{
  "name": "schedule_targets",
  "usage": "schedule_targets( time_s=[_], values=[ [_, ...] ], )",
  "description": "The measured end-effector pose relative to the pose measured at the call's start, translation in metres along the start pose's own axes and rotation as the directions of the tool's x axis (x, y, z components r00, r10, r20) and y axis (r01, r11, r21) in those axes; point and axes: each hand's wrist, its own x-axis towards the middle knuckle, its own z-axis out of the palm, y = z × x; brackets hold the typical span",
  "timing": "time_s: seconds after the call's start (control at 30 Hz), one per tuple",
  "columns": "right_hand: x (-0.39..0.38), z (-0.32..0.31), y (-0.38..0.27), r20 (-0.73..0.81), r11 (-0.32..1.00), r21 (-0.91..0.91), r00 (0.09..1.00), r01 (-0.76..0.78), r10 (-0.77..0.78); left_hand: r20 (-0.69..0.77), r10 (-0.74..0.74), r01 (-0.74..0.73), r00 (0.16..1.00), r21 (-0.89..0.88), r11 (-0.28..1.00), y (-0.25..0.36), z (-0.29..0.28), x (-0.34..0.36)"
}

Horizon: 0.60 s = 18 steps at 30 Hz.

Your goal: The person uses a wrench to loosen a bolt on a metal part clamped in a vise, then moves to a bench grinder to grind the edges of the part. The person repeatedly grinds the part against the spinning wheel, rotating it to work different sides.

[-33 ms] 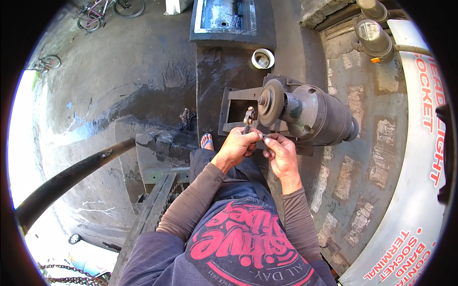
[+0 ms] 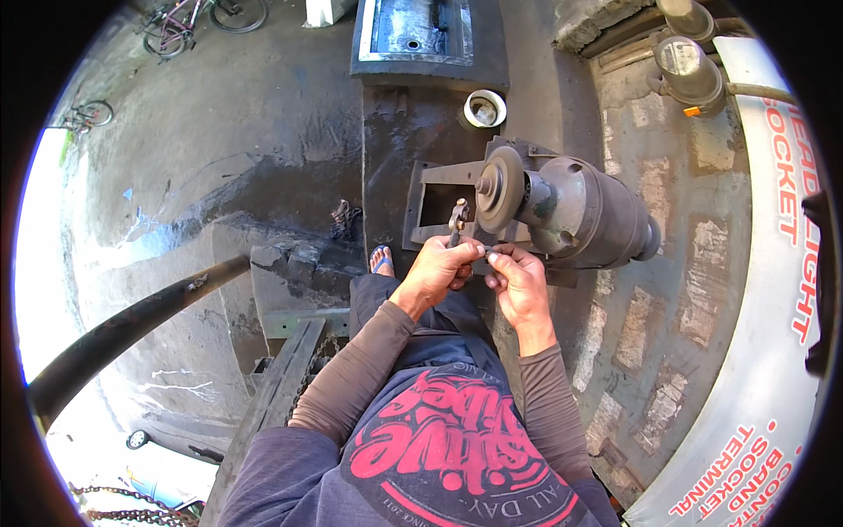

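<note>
My left hand (image 2: 433, 277) is closed around a metal hand tool that looks like pliers (image 2: 458, 213). The tool's worn, brownish head points away from me, and its handles are mostly hidden in the fist. Close beside it, the fingertips of my right hand (image 2: 523, 288) pinch a small dark piece (image 2: 487, 252), too small to name. The left thumb reaches to that same piece, so the hands nearly meet. Just beyond both hands stands a bench grinder's round wheel (image 2: 505, 211), mounted on a grey motor (image 2: 606, 211). Neither hand touches the wheel.
A white bucket (image 2: 499, 107) stands beyond the grinder, near a metal basin (image 2: 395, 53). A dark bent pipe (image 2: 132, 325) and a steel beam (image 2: 272, 395) lie left. A printed banner (image 2: 738, 263) hangs right. Bicycles (image 2: 167, 35) stand far left; my sandalled foot (image 2: 381, 260) is below.
</note>
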Motion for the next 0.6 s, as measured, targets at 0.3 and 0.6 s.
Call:
schedule_targets(
  time_s=[0.3, 0.6],
  values=[
    [0.024, 0.026, 0.012, -0.192, 0.961, -0.090, 0.942, 0.263, -0.276, -0.033, -0.004, -0.007, 0.999, -0.312, 0.950, -0.005, 0.008, 0.018],
    [0.013, 0.016, 0.017, -0.106, 0.959, -0.085, 0.954, 0.272, -0.280, 0.023, -0.009, 0.015, 1.000, -0.292, 0.956, -0.003, 0.007, 0.016]
  ],
)
